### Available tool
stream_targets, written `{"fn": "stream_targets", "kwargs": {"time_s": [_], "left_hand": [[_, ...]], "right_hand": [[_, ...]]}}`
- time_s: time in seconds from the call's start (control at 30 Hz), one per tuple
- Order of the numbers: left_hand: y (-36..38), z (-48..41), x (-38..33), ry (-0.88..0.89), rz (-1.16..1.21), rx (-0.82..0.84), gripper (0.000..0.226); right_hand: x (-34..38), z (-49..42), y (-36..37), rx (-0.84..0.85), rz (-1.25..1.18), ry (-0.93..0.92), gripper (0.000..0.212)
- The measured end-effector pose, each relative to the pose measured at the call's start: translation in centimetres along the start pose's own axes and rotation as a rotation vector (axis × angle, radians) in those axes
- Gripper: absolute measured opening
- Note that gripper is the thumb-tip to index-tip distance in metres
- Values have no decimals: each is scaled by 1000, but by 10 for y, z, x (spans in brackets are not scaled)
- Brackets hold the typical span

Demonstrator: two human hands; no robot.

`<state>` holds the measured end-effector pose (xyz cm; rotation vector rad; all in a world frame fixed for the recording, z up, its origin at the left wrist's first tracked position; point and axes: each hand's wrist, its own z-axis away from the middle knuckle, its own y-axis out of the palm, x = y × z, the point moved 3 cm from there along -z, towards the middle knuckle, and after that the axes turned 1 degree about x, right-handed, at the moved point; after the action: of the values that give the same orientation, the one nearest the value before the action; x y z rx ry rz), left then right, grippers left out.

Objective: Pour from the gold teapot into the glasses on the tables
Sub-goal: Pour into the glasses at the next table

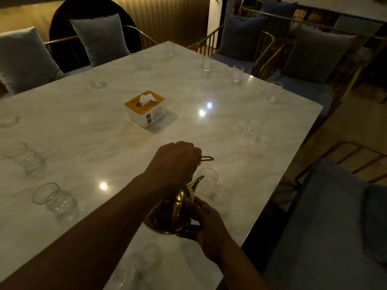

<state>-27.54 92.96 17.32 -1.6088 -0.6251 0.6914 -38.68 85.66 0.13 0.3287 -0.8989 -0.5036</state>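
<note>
Fingers (189,208) of the right hand (206,225) clamp the teapot (167,214) low at its dark handle; the left hand (176,164) is closed on the top handle. Spout (196,182) points up-right at the glass (208,181) just beyond, rim touching or nearly so. Teapot hangs above the surface (240,164), near its right edge.

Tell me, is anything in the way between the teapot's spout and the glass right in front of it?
Nothing visible. The gold teapot, held by both the left hand and the right hand, has its spout right beside the nearest glass.

Gold teapot (169,214) tilted — spout over a clear glass (208,181).
</note>
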Motion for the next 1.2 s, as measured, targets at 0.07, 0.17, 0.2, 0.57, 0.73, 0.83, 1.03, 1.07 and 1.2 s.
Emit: {"fn": "stream_targets", "kwargs": {"time_s": [0.07, 0.17, 0.2, 0.57, 0.73, 0.83, 1.03, 1.07, 1.2], "left_hand": [[-1, 1, 1, -2, -6, -1, 23], [0, 3, 2, -8, -15, 3, 23], [0, 3, 2, -12, -16, 7, 23], [-3, 3, 3, -40, -15, 25, 23], [-4, 4, 4, -44, -14, 27, 24], [-4, 5, 6, -42, -6, 21, 24], [3, 15, 15, -61, 44, 45, 22], [4, 18, 17, -67, 59, 55, 23], [12, 34, 25, -105, 113, 57, 31]], "right_hand": [[-1, 0, 1, 1, 5, 5, 63], [-2, 0, 1, 13, 17, 8, 57], [-1, 0, 1, 15, 21, 9, 56], [1, 0, 1, 35, 40, 7, 60], [1, 0, 3, 38, 45, 2, 62], [0, -1, 4, 15, 50, 2, 65], [2, 0, 4, -19, 84, -37, 67], [1, 1, 4, -28, 92, -43, 64], [0, 0, 4, -83, 116, -75, 62]]}}
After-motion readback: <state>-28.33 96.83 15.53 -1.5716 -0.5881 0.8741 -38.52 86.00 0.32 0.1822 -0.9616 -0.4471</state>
